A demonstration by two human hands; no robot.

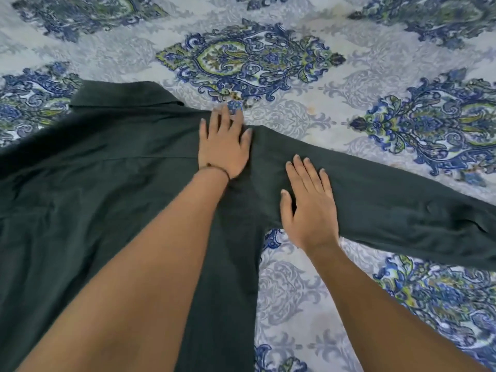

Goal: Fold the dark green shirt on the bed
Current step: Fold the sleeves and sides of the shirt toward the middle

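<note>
The dark green shirt (102,183) lies spread back-up on the bed, collar (123,93) at the far side. Its right sleeve (389,200) stretches out flat toward the right edge of the view. My left hand (224,146) rests palm-down on the shirt's right shoulder, fingers spread, fingertips reaching just past the cloth onto the bedsheet. My right hand (308,202) lies flat on the upper part of the sleeve near the armpit, fingers apart. Neither hand grips any cloth. The shirt's left side runs out of the frame.
The bed is covered by a pale sheet (295,291) with blue and green paisley medallions (249,59). Bare sheet shows beyond the collar, to the right of the shirt body and below the sleeve.
</note>
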